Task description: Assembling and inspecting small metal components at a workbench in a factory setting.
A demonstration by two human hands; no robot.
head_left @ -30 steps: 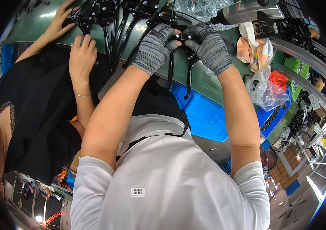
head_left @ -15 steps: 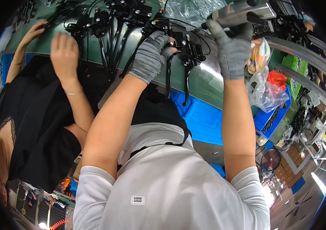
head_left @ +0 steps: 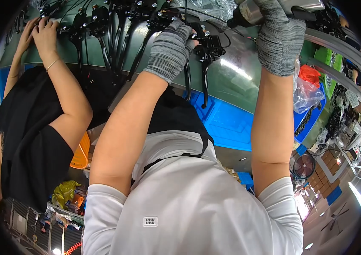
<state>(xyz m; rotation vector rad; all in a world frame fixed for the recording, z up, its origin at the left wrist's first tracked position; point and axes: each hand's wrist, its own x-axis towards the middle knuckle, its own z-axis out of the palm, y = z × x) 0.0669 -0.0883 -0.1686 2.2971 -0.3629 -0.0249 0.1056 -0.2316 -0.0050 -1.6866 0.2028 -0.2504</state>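
Note:
My left hand (head_left: 169, 53), in a grey knitted glove with bare fingertips, is closed around the body of a black brake lever at the table's near edge. Beside its fingertips lies another black brake lever (head_left: 208, 51), its blade hanging over the edge. My right hand (head_left: 281, 40), gloved the same way, grips a silver-and-black power screwdriver (head_left: 252, 12) above the table, apart from the levers. The driver's dark nose points left; its tip is hard to make out. Left of my left hand, several black brake levers (head_left: 140, 21) with cables lie in a row.
A co-worker in black sits at the left, both hands (head_left: 42, 36) on dark parts. The green table (head_left: 240, 78) holds clear plastic bags (head_left: 208, 8) at the back. Blue bins (head_left: 227, 127) stand below its edge; a blue tray (head_left: 312, 121) and red bag (head_left: 310, 75) are at right.
My right hand has moved right with the screwdriver, away from the levers. My left hand stays on its lever. The co-worker's nearer hand has moved left to join the other.

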